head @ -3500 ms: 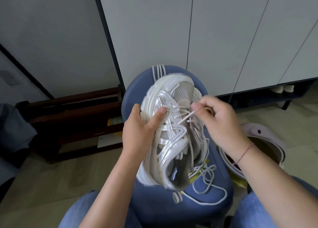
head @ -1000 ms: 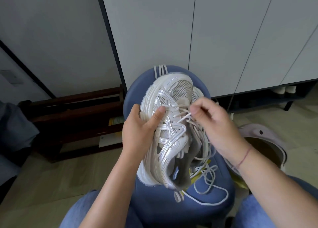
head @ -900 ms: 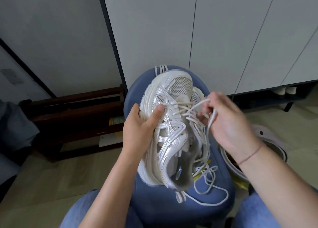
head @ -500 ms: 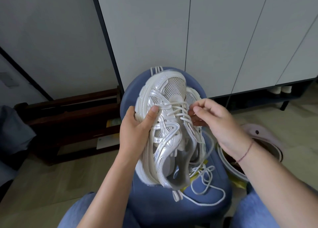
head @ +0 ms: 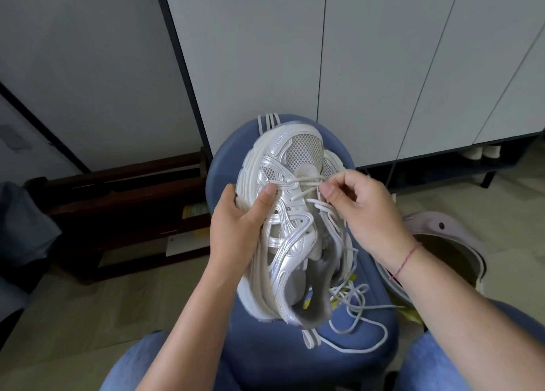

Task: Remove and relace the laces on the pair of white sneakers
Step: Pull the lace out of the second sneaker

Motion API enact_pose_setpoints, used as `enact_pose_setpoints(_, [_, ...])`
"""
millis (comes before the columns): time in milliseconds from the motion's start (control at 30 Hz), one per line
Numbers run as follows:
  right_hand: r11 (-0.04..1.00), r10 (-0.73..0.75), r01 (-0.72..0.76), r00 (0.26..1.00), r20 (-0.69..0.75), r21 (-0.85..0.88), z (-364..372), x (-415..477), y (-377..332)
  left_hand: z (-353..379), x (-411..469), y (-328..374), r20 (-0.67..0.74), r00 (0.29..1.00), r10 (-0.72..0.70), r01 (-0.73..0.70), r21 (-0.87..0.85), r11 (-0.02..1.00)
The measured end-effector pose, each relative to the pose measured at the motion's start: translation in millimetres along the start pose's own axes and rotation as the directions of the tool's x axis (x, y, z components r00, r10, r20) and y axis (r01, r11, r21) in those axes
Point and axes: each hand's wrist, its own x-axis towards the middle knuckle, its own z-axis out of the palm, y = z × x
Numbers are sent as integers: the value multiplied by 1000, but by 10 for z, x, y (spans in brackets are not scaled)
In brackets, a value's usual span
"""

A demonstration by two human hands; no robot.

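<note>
Partly laced silver-white sneaker (head: 290,231), left hand (head: 236,228) gripping its side, right hand (head: 362,213) pinching lace (head: 306,194).

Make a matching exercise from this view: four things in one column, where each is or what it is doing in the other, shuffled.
1. left hand
2. right hand
3. sneaker
4. loose lace end

a. rests on the blue stool
b. pinches a lace near the toe
c. trails over the seat
d. grips the sneaker's side

Pairs: 1-d, 2-b, 3-a, 4-c
</note>
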Motion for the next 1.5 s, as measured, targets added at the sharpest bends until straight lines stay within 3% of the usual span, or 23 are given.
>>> enact_pose_setpoints(167, [999,-3,2,1000,26,53,-114,37,-34,-30,13,18,43,998,36,-37,24,999])
enact_pose_setpoints(233, [980,75,-79,997,26,184,-151,52,-37,-33,14,22,51,998,42,-43,20,999])
enact_pose_setpoints(333, [773,266,-259,961,75,579,-229,86,-54,-17,-8,41,55,998,44,-45,23,999])
enact_pose_setpoints(400, [676,303,-323,941,150,662,-252,89,-35,-2,-17,33,61,998,32,-32,6,999])
enact_pose_setpoints(467, [687,293,-365,930,220,628,-239,69,11,-3,-10,8,52,999,2,-1,-32,1000])
enact_pose_setpoints(567, [817,281,-370,926,254,443,-148,9,51,-12,9,-8,39,999,-38,41,-93,995])
enact_pose_setpoints(733, [940,201,-221,974,101,259,-23,-44,53,6,12,-19,58,996,-63,70,-117,991])
enact_pose_setpoints(800, [924,209,-231,972,103,305,-15,-29,34,2,15,-24,61,996,-66,72,-112,991])
enact_pose_setpoints(867, [737,285,-346,938,198,581,-57,11,0,-15,20,-22,61,996,-66,73,-125,989])
enact_pose_setpoints(933, [387,303,-410,903,306,826,-148,70,-28,-35,26,-17,53,996,-69,76,-141,987])
enact_pose_setpoints(967, [261,310,-406,894,322,876,-195,99,-20,-41,27,-17,51,996,-73,80,-146,986])
enact_pose_setpoints(1033, [194,379,-403,872,311,894,-228,126,0,-44,26,-20,50,996,-79,86,-152,985])
enact_pose_setpoints(1133, [400,465,-508,830,309,763,-144,72,41,-31,28,-30,57,994,-88,96,-145,985])
enact_pose_setpoints(1200, [659,453,-541,840,298,522,-58,-1,32,-23,28,-29,54,994,-94,101,-147,984])
enact_pose_setpoints(1267, [876,392,-434,894,215,209,12,-71,17,-17,28,-21,51,994,-95,102,-150,983])
enact_pose_setpoints(1367, [971,234,-237,970,72,41,44,-90,0,-6,21,-16,54,995,-83,90,-154,984])
enact_pose_setpoints(1433, [989,133,-137,989,62,50,49,-77,5,-2,16,-27,58,996,-74,82,-152,985])
enact_pose_setpoints(1500, [968,147,-154,988,49,198,55,-54,22,-14,17,-25,62,995,-72,80,-145,986])
